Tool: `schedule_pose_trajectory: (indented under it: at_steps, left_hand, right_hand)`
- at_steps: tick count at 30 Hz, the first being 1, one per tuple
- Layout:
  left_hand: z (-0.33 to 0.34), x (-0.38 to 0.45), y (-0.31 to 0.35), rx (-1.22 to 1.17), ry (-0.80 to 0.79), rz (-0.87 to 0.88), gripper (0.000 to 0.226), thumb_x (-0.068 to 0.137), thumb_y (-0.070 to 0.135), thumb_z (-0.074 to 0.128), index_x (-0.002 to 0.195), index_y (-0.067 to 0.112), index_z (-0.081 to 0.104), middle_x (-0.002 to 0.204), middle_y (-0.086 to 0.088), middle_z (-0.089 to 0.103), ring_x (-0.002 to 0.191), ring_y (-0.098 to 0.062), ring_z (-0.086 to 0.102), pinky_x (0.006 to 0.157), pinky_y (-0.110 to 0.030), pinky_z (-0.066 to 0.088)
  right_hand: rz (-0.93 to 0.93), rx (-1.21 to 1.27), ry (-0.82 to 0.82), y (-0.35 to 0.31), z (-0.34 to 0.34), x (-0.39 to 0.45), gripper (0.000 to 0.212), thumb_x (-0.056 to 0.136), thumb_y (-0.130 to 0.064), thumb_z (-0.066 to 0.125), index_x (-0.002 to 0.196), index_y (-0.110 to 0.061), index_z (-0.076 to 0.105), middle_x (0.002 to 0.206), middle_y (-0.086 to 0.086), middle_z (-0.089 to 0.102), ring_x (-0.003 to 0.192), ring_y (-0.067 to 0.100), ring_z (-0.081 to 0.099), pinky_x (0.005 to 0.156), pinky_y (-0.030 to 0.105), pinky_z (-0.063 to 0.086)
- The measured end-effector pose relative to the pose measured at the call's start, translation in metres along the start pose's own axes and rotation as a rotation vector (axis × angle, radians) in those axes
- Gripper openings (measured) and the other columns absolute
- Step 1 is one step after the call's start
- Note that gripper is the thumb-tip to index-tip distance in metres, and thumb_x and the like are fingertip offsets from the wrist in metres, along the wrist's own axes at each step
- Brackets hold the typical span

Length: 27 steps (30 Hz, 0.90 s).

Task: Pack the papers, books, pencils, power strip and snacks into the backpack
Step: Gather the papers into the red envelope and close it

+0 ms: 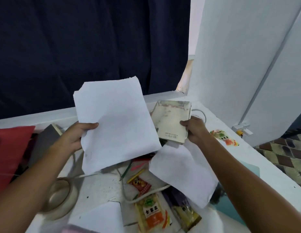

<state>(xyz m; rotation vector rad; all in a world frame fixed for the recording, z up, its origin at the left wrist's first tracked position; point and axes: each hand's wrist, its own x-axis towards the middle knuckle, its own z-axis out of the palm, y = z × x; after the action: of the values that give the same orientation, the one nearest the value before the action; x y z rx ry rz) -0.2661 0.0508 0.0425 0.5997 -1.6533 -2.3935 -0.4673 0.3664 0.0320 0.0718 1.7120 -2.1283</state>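
My left hand [75, 137] grips a sheaf of white papers [116, 121] by its left edge and holds it lifted over the white table [99, 185]. My right hand [195, 130] grips the right side of a worn cream book [171, 120] near the table's back. More white sheets lie under my right forearm [181, 174] and at the front edge [102, 219]. A green pencil [127, 171], pink and yellow pencils, and snack packets in red [141, 184], orange [153, 214] and yellow [186, 216] lie in the middle. A white cable [146, 194] snakes between them. A red backpack [10, 148] sits at the left.
A grey book [45, 140] leans beside the backpack. A roll of tape [62, 197] lies at the front left. Another snack packet [225, 137] rests at the right, near a white wall socket [242, 129]. A dark curtain hangs behind the table; patterned floor shows at the right.
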Motion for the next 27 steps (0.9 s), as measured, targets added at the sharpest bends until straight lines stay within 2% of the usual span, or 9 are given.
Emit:
schedule_pose_trajectory:
  at_steps: [2, 4, 6, 10, 12, 14, 16, 20, 27]
  left_hand:
    - [-0.012, -0.012, 0.005, -0.007, 0.033, 0.014, 0.032, 0.084, 0.001, 0.061, 0.116, 0.007, 0.062, 0.105, -0.01, 0.073, 0.083, -0.023, 0.073, 0.064, -0.036, 0.06]
    - [-0.024, -0.023, 0.006, -0.003, 0.027, 0.025, 0.069, 0.054, 0.012, 0.089, 0.117, 0.006, 0.063, 0.111, -0.013, 0.071, 0.089, -0.025, 0.073, 0.067, -0.037, 0.06]
    - [-0.035, -0.03, 0.003, 0.006, 0.034, 0.01, 0.097, 0.03, 0.015, 0.098, 0.12, 0.005, 0.063, 0.114, -0.014, 0.07, 0.095, -0.028, 0.071, 0.071, -0.04, 0.06]
    - [-0.041, -0.035, -0.005, -0.022, 0.09, 0.009, 0.082, 0.057, 0.002, 0.082, 0.134, 0.001, 0.054, 0.131, -0.02, 0.06, 0.118, -0.038, 0.059, 0.097, -0.051, 0.05]
    - [-0.039, -0.033, -0.009, -0.011, 0.114, 0.008, 0.067, 0.068, -0.003, 0.071, 0.134, 0.0, 0.054, 0.131, -0.02, 0.061, 0.118, -0.038, 0.059, 0.097, -0.05, 0.05]
    - [-0.032, -0.029, -0.012, 0.001, 0.129, -0.007, 0.059, 0.074, -0.007, 0.067, 0.131, -0.001, 0.055, 0.128, -0.02, 0.062, 0.111, -0.036, 0.063, 0.089, -0.046, 0.055]
    - [-0.021, -0.022, -0.016, 0.016, 0.111, -0.013, 0.058, 0.074, -0.006, 0.066, 0.13, -0.001, 0.056, 0.127, -0.02, 0.063, 0.104, -0.033, 0.067, 0.082, -0.043, 0.058]
    - [0.01, -0.001, -0.025, 0.019, -0.019, -0.044, 0.062, 0.07, -0.007, 0.068, 0.13, 0.001, 0.056, 0.126, -0.018, 0.064, 0.099, -0.03, 0.069, 0.075, -0.038, 0.06]
    - [0.081, 0.039, -0.05, 0.094, -0.166, -0.164, 0.062, 0.073, 0.001, 0.069, 0.133, 0.006, 0.055, 0.129, -0.017, 0.062, 0.114, -0.037, 0.061, 0.086, -0.047, 0.056]
  right_hand:
    - [0.037, -0.018, -0.046, 0.011, 0.026, 0.006, 0.038, 0.086, 0.018, 0.049, 0.12, 0.004, 0.057, 0.115, 0.02, 0.063, 0.097, 0.035, 0.061, 0.073, 0.041, 0.054]
    - [0.08, -0.036, -0.102, 0.027, 0.054, 0.009, 0.04, 0.087, 0.019, 0.048, 0.122, 0.002, 0.057, 0.116, 0.019, 0.062, 0.099, 0.035, 0.06, 0.069, 0.04, 0.053]
    - [0.136, -0.043, -0.134, 0.046, 0.076, 0.013, 0.039, 0.088, 0.018, 0.049, 0.123, 0.002, 0.057, 0.117, 0.02, 0.063, 0.099, 0.034, 0.06, 0.068, 0.041, 0.052]
    - [0.063, -0.26, -0.136, 0.071, 0.096, 0.021, 0.035, 0.081, 0.005, 0.066, 0.114, -0.002, 0.057, 0.105, 0.019, 0.067, 0.087, 0.031, 0.065, 0.062, 0.04, 0.058]
    - [-0.053, -0.546, -0.095, 0.072, 0.092, 0.028, 0.038, 0.071, -0.012, 0.074, 0.104, -0.006, 0.056, 0.09, 0.017, 0.067, 0.073, 0.027, 0.061, 0.052, 0.033, 0.05]
    - [-0.066, -0.693, -0.076, 0.06, 0.081, 0.03, 0.023, 0.074, -0.016, 0.073, 0.086, -0.008, 0.055, 0.067, 0.012, 0.06, 0.053, 0.023, 0.055, 0.045, 0.026, 0.04]
    - [-0.041, -0.666, -0.06, 0.038, 0.062, 0.025, 0.012, 0.08, -0.01, 0.068, 0.081, -0.006, 0.057, 0.059, 0.011, 0.056, 0.045, 0.022, 0.054, 0.045, 0.025, 0.044]
    - [0.053, -0.568, 0.04, -0.002, -0.007, 0.018, 0.011, 0.087, -0.007, 0.061, 0.091, 0.003, 0.06, 0.077, 0.019, 0.057, 0.059, 0.031, 0.059, 0.065, 0.04, 0.056]
    - [0.344, -0.647, 0.288, -0.014, -0.146, -0.022, 0.016, 0.093, -0.01, 0.057, 0.081, 0.0, 0.052, 0.061, 0.017, 0.055, 0.046, 0.027, 0.057, 0.043, 0.03, 0.053]
